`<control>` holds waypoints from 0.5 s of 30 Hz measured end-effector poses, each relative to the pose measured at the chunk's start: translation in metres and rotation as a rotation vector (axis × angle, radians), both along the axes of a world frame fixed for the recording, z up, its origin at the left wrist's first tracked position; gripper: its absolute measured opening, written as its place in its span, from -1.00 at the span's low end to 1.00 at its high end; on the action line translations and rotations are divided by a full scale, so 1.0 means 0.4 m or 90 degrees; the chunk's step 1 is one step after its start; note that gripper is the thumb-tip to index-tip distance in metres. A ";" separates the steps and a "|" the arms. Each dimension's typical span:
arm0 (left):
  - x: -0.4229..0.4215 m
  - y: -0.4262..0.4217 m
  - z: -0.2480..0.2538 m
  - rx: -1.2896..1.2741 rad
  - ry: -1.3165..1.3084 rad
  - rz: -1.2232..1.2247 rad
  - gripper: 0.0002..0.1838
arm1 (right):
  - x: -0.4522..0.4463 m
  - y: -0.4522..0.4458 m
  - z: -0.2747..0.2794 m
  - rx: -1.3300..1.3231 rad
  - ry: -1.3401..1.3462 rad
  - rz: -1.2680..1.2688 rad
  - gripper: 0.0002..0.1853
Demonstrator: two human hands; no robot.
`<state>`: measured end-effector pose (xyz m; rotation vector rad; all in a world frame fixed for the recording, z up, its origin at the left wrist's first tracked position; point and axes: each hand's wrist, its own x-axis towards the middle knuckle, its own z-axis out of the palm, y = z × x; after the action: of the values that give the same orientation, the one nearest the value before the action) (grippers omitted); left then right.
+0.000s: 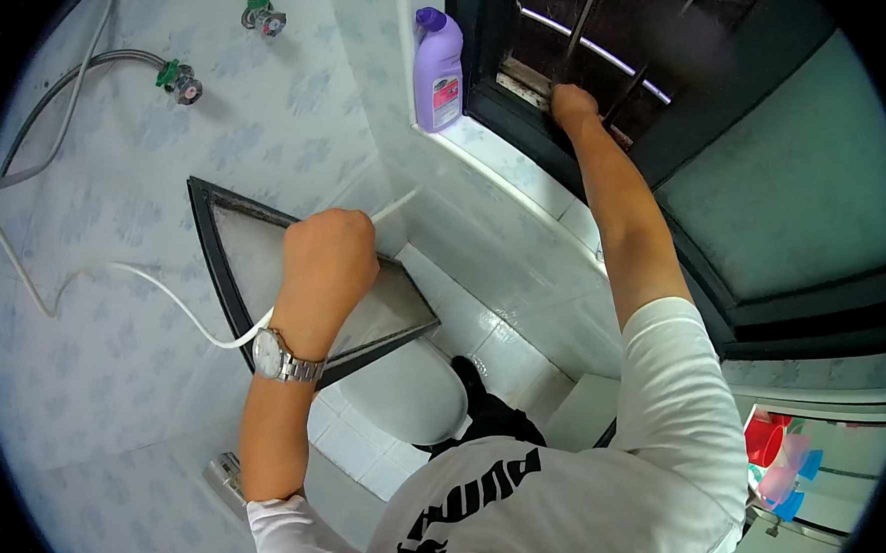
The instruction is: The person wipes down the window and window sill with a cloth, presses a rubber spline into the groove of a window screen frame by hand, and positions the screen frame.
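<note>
My left hand point(329, 244) is closed in a fist in front of a black-framed window screen point(242, 202). A thin white hose point(179, 298) runs up behind my watched wrist, and a pale straight length sticks out past my knuckles; it looks like the same hose in my grip. Stretched out to the upper right, my right hand point(576, 104) is closed at the lower corner of the dark window frame point(515, 127). Whatever its fingers hold, if anything, is hidden. The screen stands tilted behind my left forearm, by the toilet.
A purple bottle point(439, 71) stands on the tiled ledge point(512, 153) beside the window. Below is the white toilet lid point(404, 394). Two valves, one with a metal hose point(111, 57), are on the left wall. Red and blue items point(765, 442) sit at the lower right.
</note>
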<state>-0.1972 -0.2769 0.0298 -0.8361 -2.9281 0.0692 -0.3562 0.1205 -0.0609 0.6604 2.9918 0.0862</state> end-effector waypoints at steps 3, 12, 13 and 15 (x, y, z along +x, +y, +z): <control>-0.003 0.003 -0.007 0.014 0.001 -0.003 -0.76 | 0.002 0.008 -0.013 0.052 -0.008 0.053 -0.69; -0.007 0.021 0.006 -0.034 -0.014 -0.026 -0.75 | -0.001 0.016 -0.033 0.042 0.064 0.095 -0.71; -0.005 0.019 0.013 -0.036 -0.014 -0.026 -0.75 | -0.002 0.014 -0.029 0.041 0.064 0.094 -0.71; -0.002 0.015 0.027 -0.016 -0.006 -0.030 -0.75 | -0.003 0.010 -0.015 0.013 0.071 0.086 -0.73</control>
<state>-0.1981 -0.2707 0.0404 -0.9105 -2.9201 0.0988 -0.3573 0.1246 -0.0669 0.4797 3.1446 0.0920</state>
